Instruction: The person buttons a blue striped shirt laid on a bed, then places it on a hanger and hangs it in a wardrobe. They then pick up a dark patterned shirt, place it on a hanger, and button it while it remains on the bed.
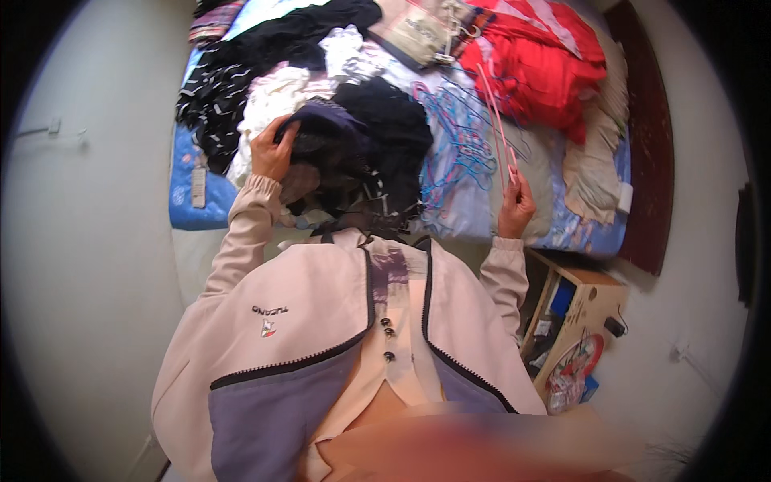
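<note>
My left hand (275,147) grips the edge of a dark navy garment (328,123), which hangs towards my chest. My right hand (517,202) holds a pink wire clothes hanger (495,111), its long side pointing away from me. Between my hands lie a black garment (391,120) and a tangled heap of blue and pink wire hangers (455,144) on the bed. White crumpled clothes (268,96) lie just beyond my left hand. The lower part of the navy garment merges with other dark cloth, so its outline there is hard to tell.
Black clothes with white marks (208,114) lie at the bed's left; red clothes (536,66) and a beige cloth (593,162) at its right. A printed bag (409,30) is at the far side. A wooden cabinet (593,301) stands near my right arm, below a dark red headboard (647,150).
</note>
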`<state>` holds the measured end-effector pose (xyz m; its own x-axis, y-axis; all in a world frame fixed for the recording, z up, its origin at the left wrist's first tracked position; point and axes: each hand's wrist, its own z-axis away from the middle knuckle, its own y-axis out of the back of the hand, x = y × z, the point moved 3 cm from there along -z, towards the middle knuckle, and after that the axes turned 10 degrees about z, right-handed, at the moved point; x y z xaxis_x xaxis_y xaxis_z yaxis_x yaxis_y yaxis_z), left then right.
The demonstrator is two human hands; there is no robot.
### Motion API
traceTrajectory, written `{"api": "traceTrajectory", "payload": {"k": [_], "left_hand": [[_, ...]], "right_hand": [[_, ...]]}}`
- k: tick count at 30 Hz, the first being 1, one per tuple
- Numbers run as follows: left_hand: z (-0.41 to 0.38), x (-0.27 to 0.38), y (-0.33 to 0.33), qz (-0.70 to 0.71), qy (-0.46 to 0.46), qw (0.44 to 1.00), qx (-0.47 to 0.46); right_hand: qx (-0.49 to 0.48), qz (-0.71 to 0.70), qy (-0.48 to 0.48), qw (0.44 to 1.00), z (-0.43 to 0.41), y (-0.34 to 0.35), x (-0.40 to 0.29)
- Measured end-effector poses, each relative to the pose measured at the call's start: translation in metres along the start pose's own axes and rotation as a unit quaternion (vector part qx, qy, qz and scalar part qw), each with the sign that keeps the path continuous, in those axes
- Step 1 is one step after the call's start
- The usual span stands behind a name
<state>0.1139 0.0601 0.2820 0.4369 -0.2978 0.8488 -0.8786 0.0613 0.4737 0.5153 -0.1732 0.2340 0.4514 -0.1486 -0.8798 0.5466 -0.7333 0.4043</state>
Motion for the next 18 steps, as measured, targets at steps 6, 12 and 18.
{"api": "traceTrajectory", "payload": {"k": [6, 12, 18], "left_hand": [[-0.028, 0.002, 0.064, -0.007, -0.018, 0.999, 0.047], [-0.04, 0.028, 0.108, 0.006, -0.096, 0.995, -0.004], [-0.026, 0.046, 0.124, -0.059, -0.207, 0.976, -0.042]], "right_hand": [[-0.175, -0.122, 0.026, 0.977, 0.029, -0.047, -0.08], [-0.306, -0.079, 0.029, 0.948, 0.059, -0.096, -0.158], [-0.268, 0.007, 0.164, 0.949, 0.069, -0.15, -0.217]]}}
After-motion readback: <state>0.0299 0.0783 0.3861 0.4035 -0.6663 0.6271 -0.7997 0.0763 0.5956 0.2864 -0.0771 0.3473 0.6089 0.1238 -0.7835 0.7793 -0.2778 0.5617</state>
